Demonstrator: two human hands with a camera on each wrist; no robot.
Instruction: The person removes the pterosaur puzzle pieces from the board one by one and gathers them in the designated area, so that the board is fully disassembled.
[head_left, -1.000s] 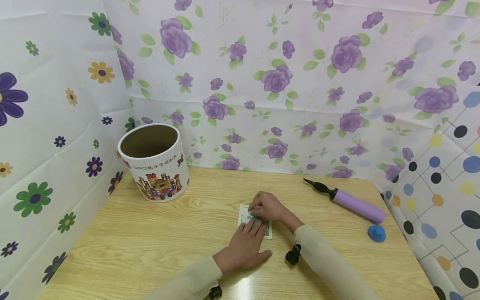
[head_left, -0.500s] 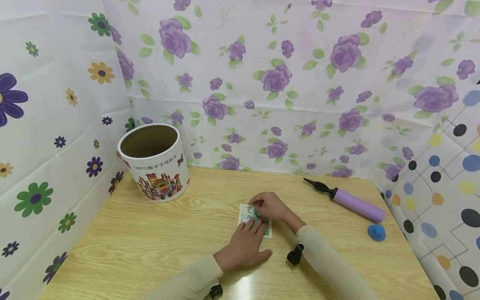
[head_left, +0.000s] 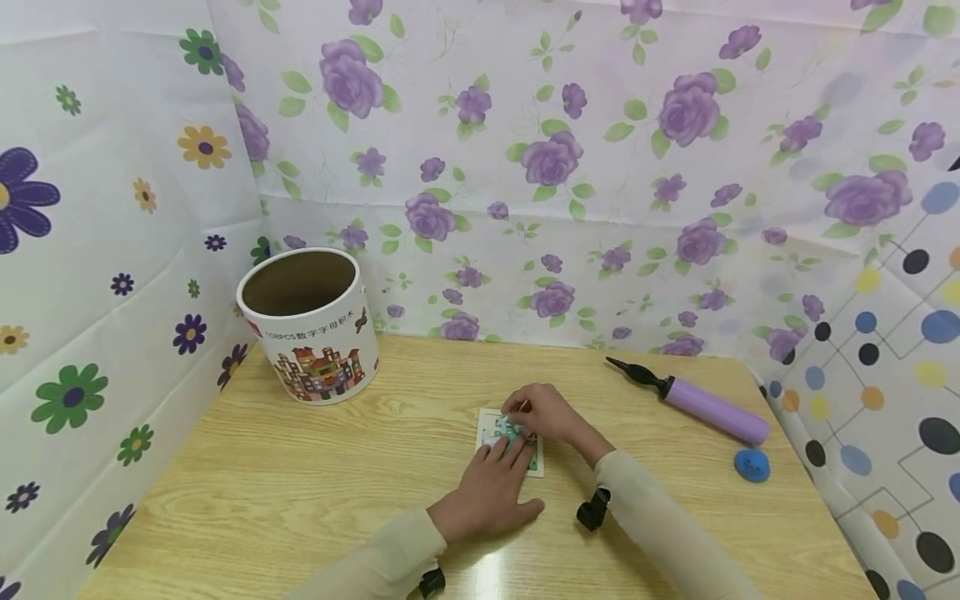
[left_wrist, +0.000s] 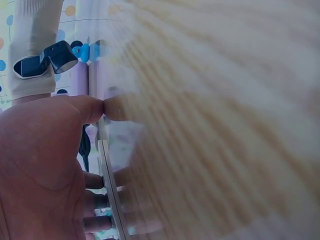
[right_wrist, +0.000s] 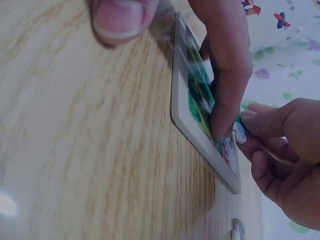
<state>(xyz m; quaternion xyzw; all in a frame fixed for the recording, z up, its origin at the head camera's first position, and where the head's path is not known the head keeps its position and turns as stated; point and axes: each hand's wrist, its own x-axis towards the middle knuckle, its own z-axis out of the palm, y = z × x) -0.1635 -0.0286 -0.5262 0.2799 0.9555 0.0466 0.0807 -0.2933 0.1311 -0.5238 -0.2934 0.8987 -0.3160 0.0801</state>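
A small jigsaw puzzle in a white frame (head_left: 542,467) lies on the table, its picture mostly green and pale blue. My left hand (head_left: 491,500) rests on its near part with outstretched fingers, thumb spread out to the right on the table. At the puzzle's far part, my right hand (head_left: 546,414) pinches a pale jigsaw piece (right_wrist: 240,133) between thumb and fingers, right at the frame's edge in the right wrist view. The left fingers (right_wrist: 230,65) cover some of the picture there. In the left wrist view, the puzzle's thin edge (left_wrist: 111,190) shows beneath my fingertips.
A white printed bucket (head_left: 322,350) stands at the back left of the wooden table (head_left: 300,483). Toward the right lie a purple hand pump (head_left: 716,410) with a black nozzle and a small blue object (head_left: 752,465). Patterned cloths hang around the table.
My right hand has shifted slightly to the right over the puzzle, and more of the picture's far left part shows. The left hand has stayed in place.
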